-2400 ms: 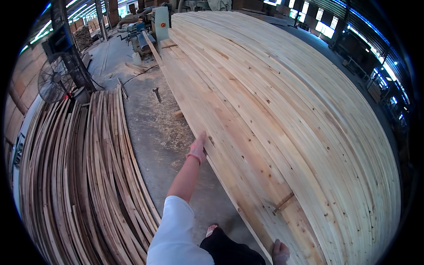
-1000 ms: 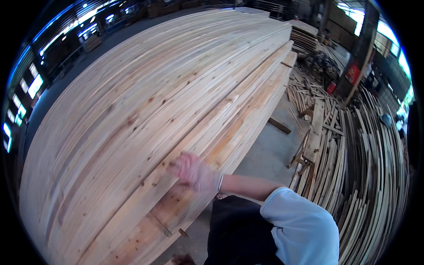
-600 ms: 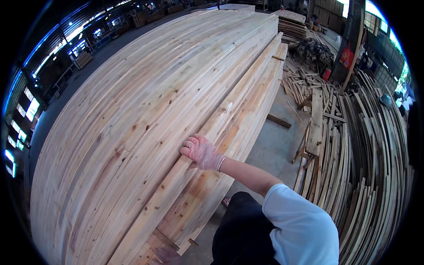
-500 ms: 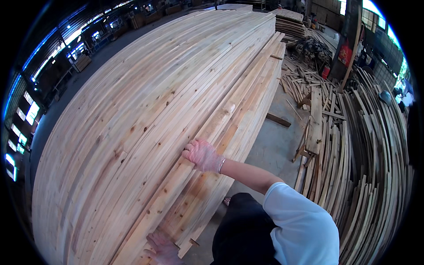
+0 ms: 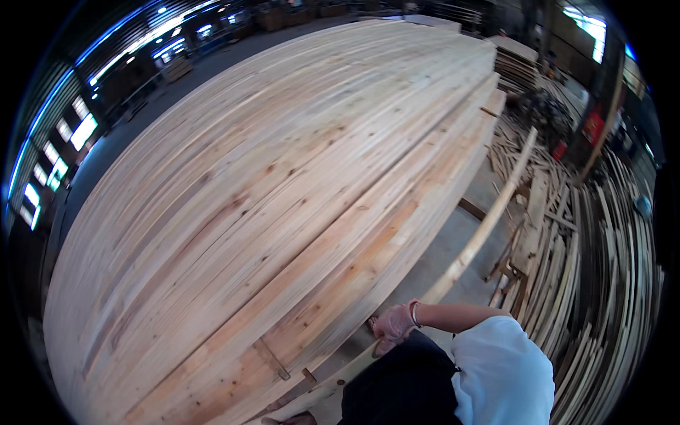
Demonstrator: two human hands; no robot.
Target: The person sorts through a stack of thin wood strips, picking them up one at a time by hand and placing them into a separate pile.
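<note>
A long, narrow wooden board [image 5: 464, 258] slants past the right side of a big stack of pale boards [image 5: 234, 205]. My right hand [image 5: 397, 326], in a pinkish knit glove, is closed around the board beside my dark-clothed leg. At the lower edge, my left hand [image 5: 292, 419] is at the near end of the same board, its fingers appearing wrapped round it; most of this hand is cut off by the frame. Two short wooden spacers lie close by: one spacer [image 5: 271, 358] on top of the lower step of the stack, another [image 5: 309, 375] at its edge.
Long thin strips [image 5: 616, 262] are heaped along the right. Nearer stands a low wooden bench [image 5: 531, 219], with scrap pieces [image 5: 506, 152] behind it. A dark timber [image 5: 472, 208] juts from under the stack. Further off are a post and another board pile [image 5: 516, 64].
The board along the stack's right edge has been lifted off and swung right, over the floor. My right hand has moved right and down with it; my left hand is lower. The view has shifted.
</note>
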